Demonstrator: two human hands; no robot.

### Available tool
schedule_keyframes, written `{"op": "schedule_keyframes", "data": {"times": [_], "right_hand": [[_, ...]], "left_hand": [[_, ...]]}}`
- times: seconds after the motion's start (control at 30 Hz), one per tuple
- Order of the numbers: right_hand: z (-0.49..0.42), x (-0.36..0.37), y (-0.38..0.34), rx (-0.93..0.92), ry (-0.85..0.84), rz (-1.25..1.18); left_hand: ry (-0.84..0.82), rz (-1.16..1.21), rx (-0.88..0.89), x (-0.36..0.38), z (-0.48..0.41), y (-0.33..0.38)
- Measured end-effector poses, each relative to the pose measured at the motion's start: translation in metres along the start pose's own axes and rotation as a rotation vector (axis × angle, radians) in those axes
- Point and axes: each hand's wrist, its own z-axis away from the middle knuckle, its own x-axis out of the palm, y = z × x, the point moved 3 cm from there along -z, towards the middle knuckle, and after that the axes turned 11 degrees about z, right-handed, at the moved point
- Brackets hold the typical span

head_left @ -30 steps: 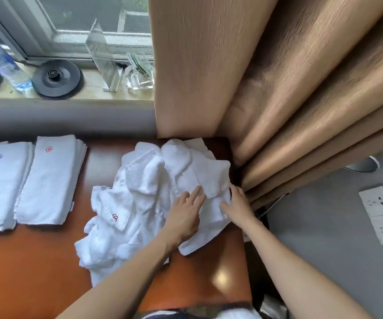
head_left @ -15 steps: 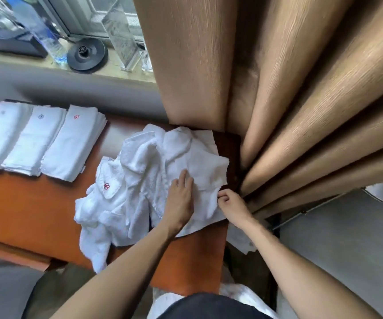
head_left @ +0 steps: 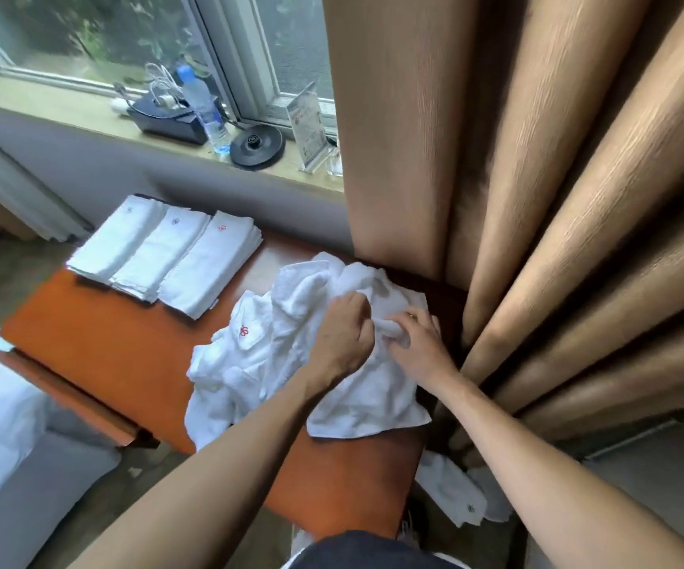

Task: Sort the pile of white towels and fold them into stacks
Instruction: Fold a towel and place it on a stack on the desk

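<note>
Separating one towel from the pile [head_left: 286,347]: get both grips onto the same edge of the top towel [head_left: 373,396], lift straight up so it clears the tangle, and check the emblem before choosing a stack. Left hand [head_left: 344,334] is knuckles-up, fingers curled into the cloth. Right hand [head_left: 418,342] is just beside it, pinching a bunched fold. Both forearms reach in from the near side, wrists low. The pile sits at the right end of the orange table [head_left: 106,342], against the curtain [head_left: 496,158]. Three folded stacks [head_left: 167,256] lie apart at the far left. One stray towel [head_left: 451,490] lies on the floor.
</note>
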Motion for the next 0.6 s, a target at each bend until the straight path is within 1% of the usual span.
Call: {"op": "schedule_keyframes", "data": {"times": [0.1,0.2,0.3,0.37,0.47,0.6], "right_hand": [[-0.004,-0.019,-0.038,-0.126,0.051,-0.018],[0.002,-0.040,-0.071,-0.165,0.155,0.044],[0.009,-0.068,-0.098,-0.175,0.299,0.098],[0.015,-0.083,-0.119,-0.214,0.348,0.108],[0.024,-0.100,-0.139,-0.148,0.381,0.140],[0.036,-0.124,-0.150,-0.076,0.477,0.190]], "left_hand": [[0.093,0.056,-0.048,-0.032,-0.005,0.009],[0.155,0.108,-0.107,-0.062,-0.006,0.012],[0.168,0.115,-0.063,-0.082,-0.011,0.027],[0.180,0.152,-0.031,-0.096,-0.016,0.039],[0.174,0.217,-0.025,-0.120,-0.024,0.053],[0.168,0.282,0.015,-0.146,-0.036,0.071]]}}
